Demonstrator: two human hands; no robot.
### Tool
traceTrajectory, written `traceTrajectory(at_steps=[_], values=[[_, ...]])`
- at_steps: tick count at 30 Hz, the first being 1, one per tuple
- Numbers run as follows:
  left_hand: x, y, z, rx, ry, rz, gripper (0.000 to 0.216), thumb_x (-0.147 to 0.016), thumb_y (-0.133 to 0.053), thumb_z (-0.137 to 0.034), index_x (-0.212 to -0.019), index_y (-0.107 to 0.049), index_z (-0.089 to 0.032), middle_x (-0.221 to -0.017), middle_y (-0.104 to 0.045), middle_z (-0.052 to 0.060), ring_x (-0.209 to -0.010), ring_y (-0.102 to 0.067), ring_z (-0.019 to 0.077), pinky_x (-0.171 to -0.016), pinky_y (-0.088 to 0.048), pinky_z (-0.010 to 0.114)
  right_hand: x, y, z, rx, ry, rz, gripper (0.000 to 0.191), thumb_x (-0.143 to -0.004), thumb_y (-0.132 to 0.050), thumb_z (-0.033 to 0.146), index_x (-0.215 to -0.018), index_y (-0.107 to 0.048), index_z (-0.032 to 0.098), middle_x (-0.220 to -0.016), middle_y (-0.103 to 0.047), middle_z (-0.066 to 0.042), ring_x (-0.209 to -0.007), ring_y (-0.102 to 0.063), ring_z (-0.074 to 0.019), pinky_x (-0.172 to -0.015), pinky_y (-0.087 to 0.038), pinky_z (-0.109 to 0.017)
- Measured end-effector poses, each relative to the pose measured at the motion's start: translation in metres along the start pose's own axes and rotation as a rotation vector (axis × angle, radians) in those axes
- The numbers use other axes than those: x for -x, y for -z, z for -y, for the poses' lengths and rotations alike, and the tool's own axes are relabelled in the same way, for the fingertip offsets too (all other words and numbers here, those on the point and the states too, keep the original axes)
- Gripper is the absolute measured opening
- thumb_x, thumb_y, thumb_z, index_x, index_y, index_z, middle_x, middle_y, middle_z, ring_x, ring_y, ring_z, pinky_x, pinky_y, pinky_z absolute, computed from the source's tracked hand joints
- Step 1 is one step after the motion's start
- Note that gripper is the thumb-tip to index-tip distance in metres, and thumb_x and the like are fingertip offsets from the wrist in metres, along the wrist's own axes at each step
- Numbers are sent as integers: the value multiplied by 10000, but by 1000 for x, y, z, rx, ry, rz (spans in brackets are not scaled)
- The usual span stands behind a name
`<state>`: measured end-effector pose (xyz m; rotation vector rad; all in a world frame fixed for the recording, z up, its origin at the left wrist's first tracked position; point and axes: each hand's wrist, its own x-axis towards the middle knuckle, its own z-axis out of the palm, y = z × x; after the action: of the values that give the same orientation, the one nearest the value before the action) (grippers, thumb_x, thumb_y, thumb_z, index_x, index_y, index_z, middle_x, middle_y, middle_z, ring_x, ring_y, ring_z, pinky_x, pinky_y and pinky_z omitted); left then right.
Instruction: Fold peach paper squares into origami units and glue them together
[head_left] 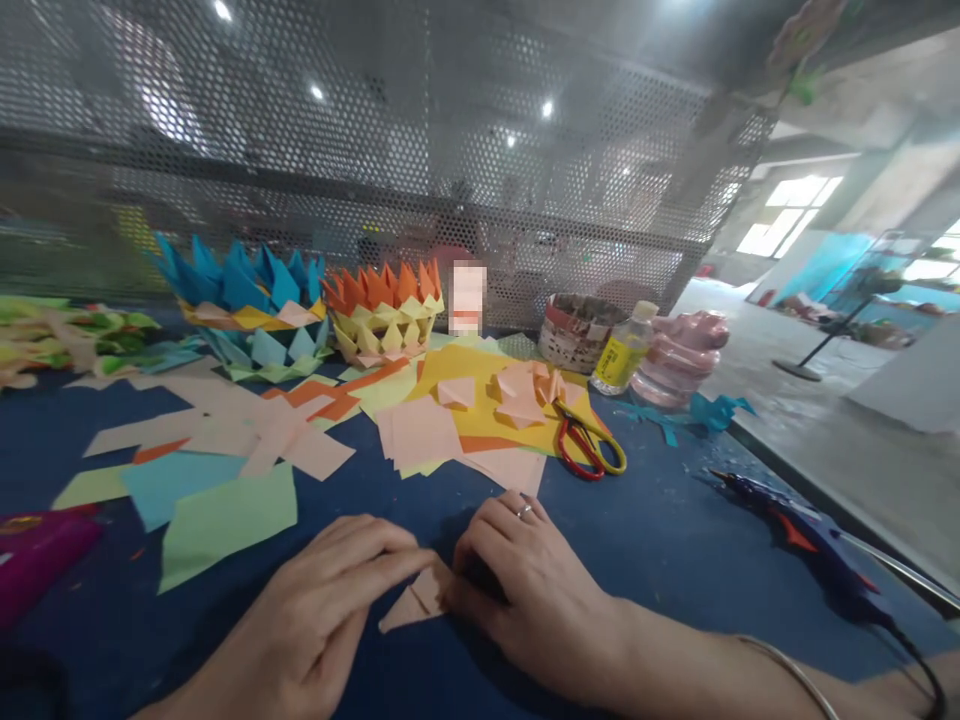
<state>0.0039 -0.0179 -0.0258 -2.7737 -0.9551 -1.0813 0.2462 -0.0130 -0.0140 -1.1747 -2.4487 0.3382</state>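
Both of my hands rest low on the blue table (660,540), pinching a small pink folded paper piece (415,600) between them. My left hand (330,600) has its fingers pressed together on the paper's left side. My right hand (517,580), with a ring on one finger, curls over the paper's right end and presses it to the table. A triangular corner of the paper pokes out below the fingers.
Loose coloured paper squares (225,515) lie to the left and ahead. Behind stand a blue paper crown (247,285), an orange-yellow one (386,310), red-yellow scissors (589,445), a glue bottle (622,350) and a pink jar (679,360). A glue gun (795,535) lies right, near the table edge.
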Motion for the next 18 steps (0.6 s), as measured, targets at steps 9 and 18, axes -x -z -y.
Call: traceTrajectory(at_steps=[9,18], values=[[0,-2,9,44,85,-88,433,-965,-425,-77,-1226,-636,-350,-1092,-758,-57,-1032,-753,58,-932,-508,63,-2,6,3,-181,-116,52,186,-835,-832,75,-785,-693,187,-891,-727,1,-918,-643,-185,-895,-427,-329],[-3,-12,15,119,188,-221,231,-1009,-509,-216,-1124,-656,-353,-1053,-769,-64,-976,-775,62,-865,-514,38,-43,46,-36,-57,-388,-146,147,-1027,-660,267,-958,-693,142,-888,-725,-31,-833,-683,-174,-779,-557,-313]])
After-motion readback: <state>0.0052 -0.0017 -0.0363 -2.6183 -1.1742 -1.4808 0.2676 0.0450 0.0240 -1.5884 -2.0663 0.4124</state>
